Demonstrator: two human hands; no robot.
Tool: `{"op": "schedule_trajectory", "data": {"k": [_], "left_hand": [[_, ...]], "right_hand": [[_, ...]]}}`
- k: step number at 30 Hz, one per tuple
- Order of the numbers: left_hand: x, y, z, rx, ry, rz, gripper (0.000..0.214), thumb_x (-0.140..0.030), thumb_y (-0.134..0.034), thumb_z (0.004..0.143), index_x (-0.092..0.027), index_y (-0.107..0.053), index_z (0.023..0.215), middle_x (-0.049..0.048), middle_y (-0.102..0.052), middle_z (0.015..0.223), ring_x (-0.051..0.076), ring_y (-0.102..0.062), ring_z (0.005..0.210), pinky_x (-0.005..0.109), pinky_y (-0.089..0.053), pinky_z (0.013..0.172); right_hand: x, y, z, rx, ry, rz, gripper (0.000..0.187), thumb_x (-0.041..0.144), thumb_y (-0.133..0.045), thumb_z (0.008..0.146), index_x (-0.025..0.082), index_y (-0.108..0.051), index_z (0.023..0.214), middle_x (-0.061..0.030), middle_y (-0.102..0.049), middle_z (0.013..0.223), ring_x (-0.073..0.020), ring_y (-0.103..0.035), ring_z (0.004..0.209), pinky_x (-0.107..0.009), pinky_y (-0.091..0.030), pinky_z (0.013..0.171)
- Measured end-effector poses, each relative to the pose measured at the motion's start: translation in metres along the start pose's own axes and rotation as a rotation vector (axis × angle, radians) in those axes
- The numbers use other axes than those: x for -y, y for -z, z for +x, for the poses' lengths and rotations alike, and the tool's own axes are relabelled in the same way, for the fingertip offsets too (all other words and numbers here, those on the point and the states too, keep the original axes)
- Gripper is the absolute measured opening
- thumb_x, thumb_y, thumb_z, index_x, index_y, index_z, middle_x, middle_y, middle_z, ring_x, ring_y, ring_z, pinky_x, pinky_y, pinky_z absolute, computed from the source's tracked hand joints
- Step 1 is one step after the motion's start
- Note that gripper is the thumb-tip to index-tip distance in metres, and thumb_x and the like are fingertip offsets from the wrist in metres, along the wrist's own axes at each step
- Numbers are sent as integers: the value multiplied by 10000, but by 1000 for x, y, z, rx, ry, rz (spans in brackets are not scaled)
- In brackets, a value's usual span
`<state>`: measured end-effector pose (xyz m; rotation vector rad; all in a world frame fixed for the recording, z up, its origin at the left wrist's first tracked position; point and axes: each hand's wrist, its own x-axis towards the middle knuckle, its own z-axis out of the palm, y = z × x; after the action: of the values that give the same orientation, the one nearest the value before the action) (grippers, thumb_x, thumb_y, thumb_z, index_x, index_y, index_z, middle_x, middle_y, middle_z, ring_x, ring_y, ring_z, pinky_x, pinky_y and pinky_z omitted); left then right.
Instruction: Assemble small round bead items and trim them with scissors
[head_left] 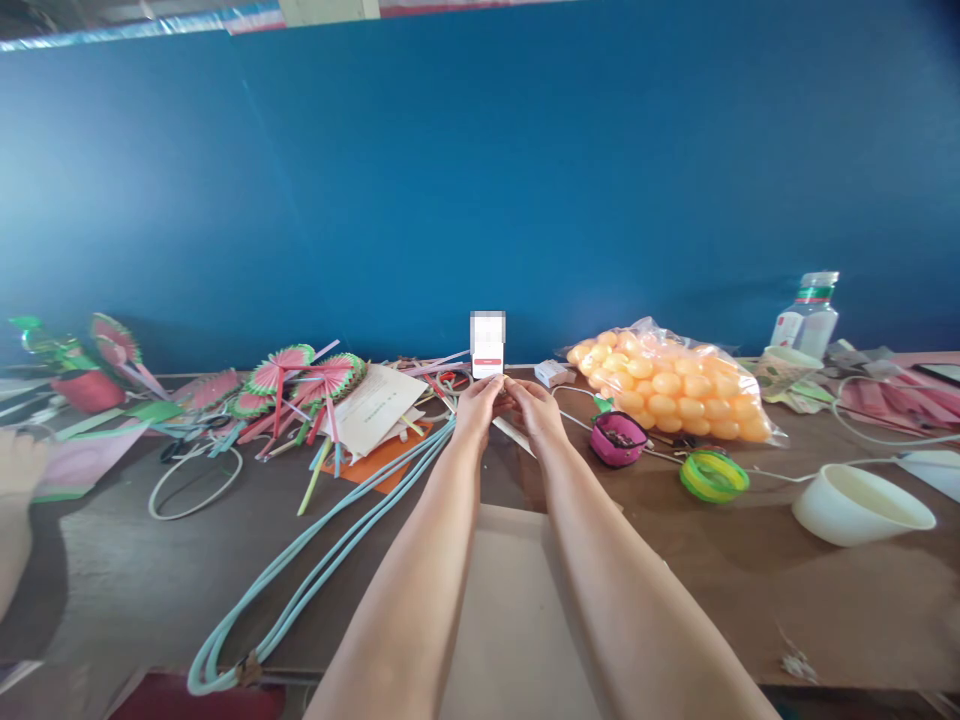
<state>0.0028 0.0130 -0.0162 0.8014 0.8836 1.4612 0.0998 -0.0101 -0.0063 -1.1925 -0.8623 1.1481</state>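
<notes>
My left hand (478,402) and my right hand (531,402) are close together at the middle of the table, arms stretched forward. Both hands have their fingers drawn in toward each other, and whatever they pinch is too small to make out. Just behind them a phone (488,362) stands upright by the blue wall, its screen lit and partly blurred. A pale flat strip (514,437) lies under and between the hands. Right of my right hand sits a small white box (553,374).
Right: a bag of orange balls (675,385), a purple pouch (618,440), a yellow-green container (714,476), a white cup (862,505) and a bottle (808,315). Left: pale-blue tubing (330,540), paper fans (281,380) and papers (375,405). Another person's arm (16,490) is at far left.
</notes>
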Motion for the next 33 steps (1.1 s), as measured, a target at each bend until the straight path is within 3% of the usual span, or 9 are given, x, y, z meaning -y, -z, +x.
{"op": "schedule_trajectory", "data": {"k": [11, 33], "left_hand": [[0, -1, -2, 20, -6, 23, 361, -409, -829, 692, -137, -755, 918, 57, -703, 775, 135, -663, 659, 259, -560, 670], [-2, -3, -3, -21, -13, 9, 301, -324, -744, 784, -130, -752, 1015, 62, -716, 813, 119, -642, 613, 244, -528, 625]], "right_hand": [[-6, 0, 6, -10, -5, 18, 432, 539, -767, 609, 206, -734, 883, -23, -725, 805, -175, -630, 748, -271, -434, 641], [-5, 0, 5, 8, -19, 64, 444, 534, -769, 592, 213, -711, 894, -8, -709, 823, -174, -626, 800, -264, -437, 671]]}}
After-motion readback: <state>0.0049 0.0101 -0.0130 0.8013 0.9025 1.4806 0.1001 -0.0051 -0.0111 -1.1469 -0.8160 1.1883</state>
